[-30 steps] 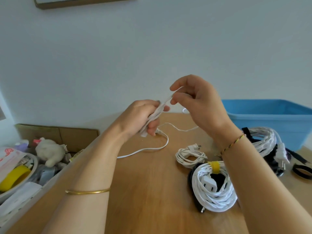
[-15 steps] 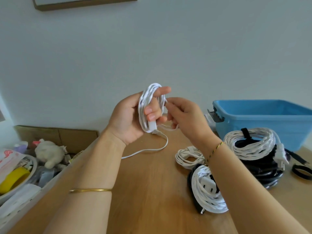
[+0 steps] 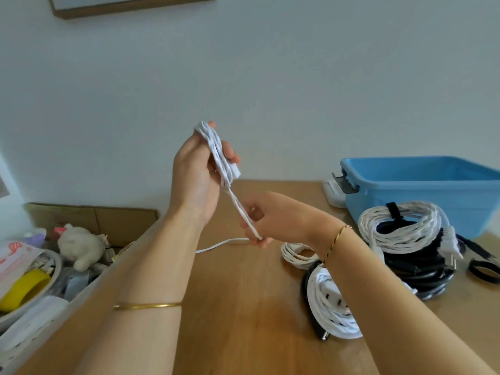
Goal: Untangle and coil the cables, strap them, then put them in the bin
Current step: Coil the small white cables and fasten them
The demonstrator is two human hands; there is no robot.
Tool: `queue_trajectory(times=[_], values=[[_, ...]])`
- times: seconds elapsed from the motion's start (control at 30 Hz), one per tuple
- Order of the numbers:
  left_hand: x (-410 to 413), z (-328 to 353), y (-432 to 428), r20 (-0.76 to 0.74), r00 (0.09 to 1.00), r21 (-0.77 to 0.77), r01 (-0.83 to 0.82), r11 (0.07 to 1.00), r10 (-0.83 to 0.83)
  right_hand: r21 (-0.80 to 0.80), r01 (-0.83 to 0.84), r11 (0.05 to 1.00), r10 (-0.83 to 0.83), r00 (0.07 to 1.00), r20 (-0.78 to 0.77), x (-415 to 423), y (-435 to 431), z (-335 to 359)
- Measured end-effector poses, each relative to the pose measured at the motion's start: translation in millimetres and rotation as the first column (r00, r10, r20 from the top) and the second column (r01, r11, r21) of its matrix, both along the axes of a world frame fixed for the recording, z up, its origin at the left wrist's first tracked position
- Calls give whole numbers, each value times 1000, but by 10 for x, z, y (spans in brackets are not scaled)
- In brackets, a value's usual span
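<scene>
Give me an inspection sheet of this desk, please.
Surface: wooden table.
Job's things: blue bin at far right; loose black strap near it.
Clutter: plush toy and yellow roll left of the table.
Hands: left hand holds the thin white cable coiled round its fingers; right hand pinches its free strand.
Cables: strapped white coil on black coil; large white bundle and small white bundle by the right forearm.
Surroundings: white wall, picture frame.

Left forearm [image 3: 154, 266]: 1 thin gold bangle [image 3: 147, 306]. Right wrist [image 3: 316, 227]: 1 braided multicolour thread bracelet [image 3: 335, 240].
</scene>
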State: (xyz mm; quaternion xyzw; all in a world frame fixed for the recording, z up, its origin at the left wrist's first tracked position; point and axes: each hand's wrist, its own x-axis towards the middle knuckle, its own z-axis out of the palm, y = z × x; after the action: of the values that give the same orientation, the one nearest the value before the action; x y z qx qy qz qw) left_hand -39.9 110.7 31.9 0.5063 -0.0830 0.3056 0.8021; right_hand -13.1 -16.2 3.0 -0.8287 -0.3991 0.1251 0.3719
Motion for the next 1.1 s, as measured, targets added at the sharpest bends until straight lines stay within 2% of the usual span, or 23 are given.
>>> queue_trajectory(times=[0.07,0.13,0.23,0.33,0.47,0.57,0.63,0.67,0.77,0.83,0.93,1.03,1.1], values=[[9,-1,25,49,991,48,-125,991,123,-114,13,993,-9,1000,30,2,-31,-9],[16,-19,101,79,968,91,-246,965,239,-132,37,991,-27,997,78,-10,-19,-19],[35,-81,208,75,918,231,-396,889,390,-113,107,988,-79,970,231,-53,28,17],[69,-165,247,51,867,443,-464,767,495,4,176,984,-170,942,288,-86,31,102],[80,-184,193,140,841,630,-483,608,523,214,238,947,-298,899,322,-96,-45,240],[92,-185,166,213,848,737,-465,490,485,395,226,890,-308,938,157,-128,-119,308],[125,-217,201,197,854,802,-423,421,482,544,222,809,-256,967,-13,-131,-149,340],[140,-233,225,186,860,831,-396,392,475,594,217,775,-233,971,-50,-124,-159,349],[116,-232,222,92,904,925,-233,300,419,655,194,731,-270,963,16,-102,-185,369],[69,-223,172,-50,942,944,-63,324,331,689,199,696,-341,937,74,-70,-218,372],[-13,-225,112,-263,948,882,161,444,179,723,254,642,-424,904,59,29,-286,328],[-98,-202,53,-445,888,649,406,643,-111,745,320,585,-396,915,-83,118,-354,261],[-140,-170,55,-461,823,514,553,656,-332,737,332,589,-342,929,-145,134,-355,228]])
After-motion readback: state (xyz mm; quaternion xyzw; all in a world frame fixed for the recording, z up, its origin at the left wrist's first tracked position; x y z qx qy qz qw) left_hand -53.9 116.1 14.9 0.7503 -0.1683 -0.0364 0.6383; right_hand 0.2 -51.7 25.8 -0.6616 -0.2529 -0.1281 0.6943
